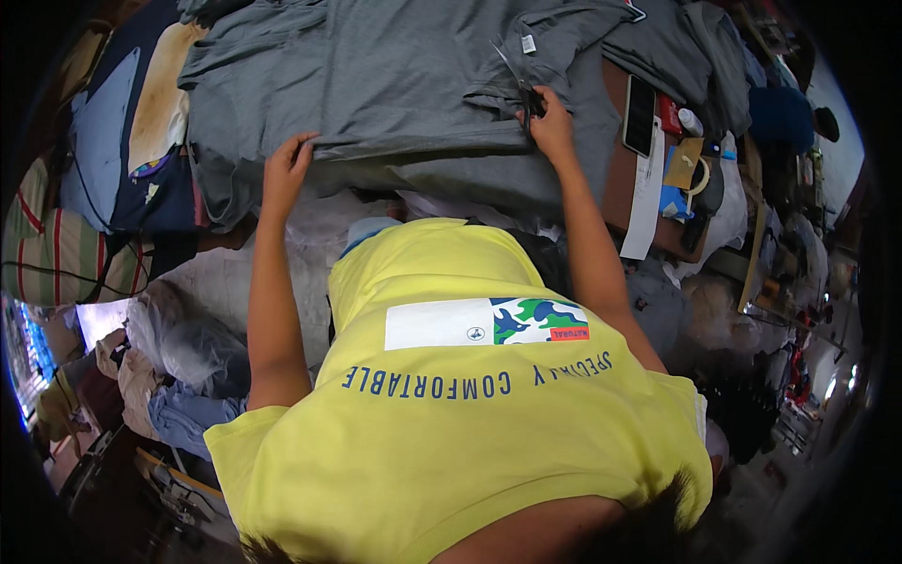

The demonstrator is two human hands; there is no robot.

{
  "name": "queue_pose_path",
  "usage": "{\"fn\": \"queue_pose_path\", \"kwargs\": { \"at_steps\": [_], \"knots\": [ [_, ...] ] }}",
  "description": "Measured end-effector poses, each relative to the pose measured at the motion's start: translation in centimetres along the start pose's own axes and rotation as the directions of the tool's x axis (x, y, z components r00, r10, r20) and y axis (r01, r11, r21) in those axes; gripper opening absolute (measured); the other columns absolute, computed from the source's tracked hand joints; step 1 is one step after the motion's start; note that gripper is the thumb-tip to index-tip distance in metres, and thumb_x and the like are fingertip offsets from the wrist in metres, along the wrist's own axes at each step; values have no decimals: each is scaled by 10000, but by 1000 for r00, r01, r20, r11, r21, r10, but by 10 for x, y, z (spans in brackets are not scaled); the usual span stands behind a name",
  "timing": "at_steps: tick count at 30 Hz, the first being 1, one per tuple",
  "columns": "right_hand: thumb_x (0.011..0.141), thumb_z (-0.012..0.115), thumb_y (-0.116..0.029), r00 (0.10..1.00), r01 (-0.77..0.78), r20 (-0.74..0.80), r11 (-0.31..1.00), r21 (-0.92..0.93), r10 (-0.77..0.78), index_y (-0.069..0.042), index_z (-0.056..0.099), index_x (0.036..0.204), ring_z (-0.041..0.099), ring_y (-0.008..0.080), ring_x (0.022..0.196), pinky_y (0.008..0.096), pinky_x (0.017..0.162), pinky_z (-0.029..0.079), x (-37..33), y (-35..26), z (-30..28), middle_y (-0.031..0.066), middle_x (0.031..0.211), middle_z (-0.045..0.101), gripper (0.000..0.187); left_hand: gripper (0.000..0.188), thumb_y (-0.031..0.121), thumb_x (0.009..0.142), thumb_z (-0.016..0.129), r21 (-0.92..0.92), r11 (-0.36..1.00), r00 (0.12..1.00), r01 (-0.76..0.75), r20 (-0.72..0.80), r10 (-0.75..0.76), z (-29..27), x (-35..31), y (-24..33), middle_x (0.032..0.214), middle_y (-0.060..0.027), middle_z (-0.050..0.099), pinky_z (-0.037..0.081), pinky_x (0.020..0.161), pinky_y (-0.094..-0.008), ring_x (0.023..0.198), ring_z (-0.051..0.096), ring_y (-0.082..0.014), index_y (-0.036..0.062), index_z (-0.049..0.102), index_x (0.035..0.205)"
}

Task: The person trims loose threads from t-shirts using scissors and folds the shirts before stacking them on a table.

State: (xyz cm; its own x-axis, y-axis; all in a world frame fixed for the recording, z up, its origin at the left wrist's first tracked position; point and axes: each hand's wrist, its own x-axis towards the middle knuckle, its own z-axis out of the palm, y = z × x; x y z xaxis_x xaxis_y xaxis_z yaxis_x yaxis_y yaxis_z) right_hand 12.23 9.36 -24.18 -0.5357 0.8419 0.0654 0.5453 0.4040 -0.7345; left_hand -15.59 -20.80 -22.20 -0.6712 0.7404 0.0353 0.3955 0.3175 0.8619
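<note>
A grey T-shirt point(395, 85) lies spread over the table in front of me, its near edge folded in a long crease and draping over the table's side. With fingertips pinched together, my left hand point(287, 169) grips the shirt's near edge on the left. My right hand point(552, 127) is closed round the dark handles of a pair of scissors point(512, 68). Their slim blades point away from me and stand a little apart, over the bunched part of the shirt. Close to the blades is a small white label point(528, 43) on the cloth.
On the right of the brown table point(611, 193) are a phone point(639, 115), a paper strip point(643, 202), a red box point(670, 115) and a tape roll point(698, 176). An ironing pad point(164, 94) with brown stains lies left. Plastic bags point(183, 334) lie lower left.
</note>
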Motion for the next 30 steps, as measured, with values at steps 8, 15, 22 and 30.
{"fn": "queue_pose_path", "kwargs": {
  "at_steps": [8,15,22,30],
  "knots": [
    [661,704,-210,997,-19,-72,998,-61,14,-107,503,1076,603,290,830,343,689,447,-5,-4,5,123,897,628,472,285,282,834,567,11,987,987,158,-38,-157,-1,21,-15,646,11,559,373,601,-189,631,468,-43,2,610,865],
    [664,701,-222,994,-79,-88,992,-101,70,-129,503,1076,602,289,825,353,689,449,-8,-9,6,114,882,628,466,182,189,798,590,514,848,916,-132,-264,302,18,3,14,816,-70,584,412,652,-267,745,547,-169,40,592,903],
    [713,625,-151,996,91,12,989,-119,-90,-157,509,1079,602,300,732,374,628,443,-20,-61,-5,144,834,613,384,237,103,744,608,414,736,835,-536,133,534,28,-12,31,931,-70,538,377,802,-366,889,511,-245,74,539,969],
    [671,614,-53,865,52,501,989,-139,25,-104,512,1043,605,277,775,330,645,438,-32,-73,-9,139,887,620,389,227,68,673,596,560,579,801,-593,484,353,7,-2,34,863,-64,528,367,804,-351,860,522,-229,70,527,889]
  ]
}}
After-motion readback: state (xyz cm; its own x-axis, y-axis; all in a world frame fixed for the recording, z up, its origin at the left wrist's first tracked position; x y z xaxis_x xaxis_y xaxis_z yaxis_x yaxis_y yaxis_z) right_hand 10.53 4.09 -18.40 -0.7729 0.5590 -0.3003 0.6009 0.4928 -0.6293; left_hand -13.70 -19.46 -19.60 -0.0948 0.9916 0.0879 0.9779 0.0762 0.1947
